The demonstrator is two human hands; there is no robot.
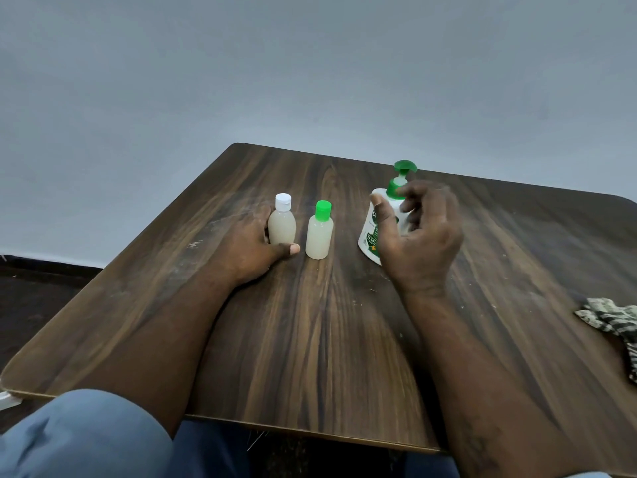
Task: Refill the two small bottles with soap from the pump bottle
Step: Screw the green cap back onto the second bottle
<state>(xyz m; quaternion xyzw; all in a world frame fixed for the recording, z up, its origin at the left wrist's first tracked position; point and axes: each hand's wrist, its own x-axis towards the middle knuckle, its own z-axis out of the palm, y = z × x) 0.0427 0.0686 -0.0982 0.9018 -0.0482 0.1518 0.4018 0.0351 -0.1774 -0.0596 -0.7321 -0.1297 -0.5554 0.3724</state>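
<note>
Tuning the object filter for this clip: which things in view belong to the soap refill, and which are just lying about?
Job:
- white-capped small bottle, held by the left hand
- green-capped small bottle
- pump bottle, with the right hand at it, grip unclear

Lying about:
- patterned cloth at the right edge of the table

The pump bottle carries a label that starts with a dark capital "D"; the right hand hides the rest. The small white print on its green panel is too blurred to read.
</note>
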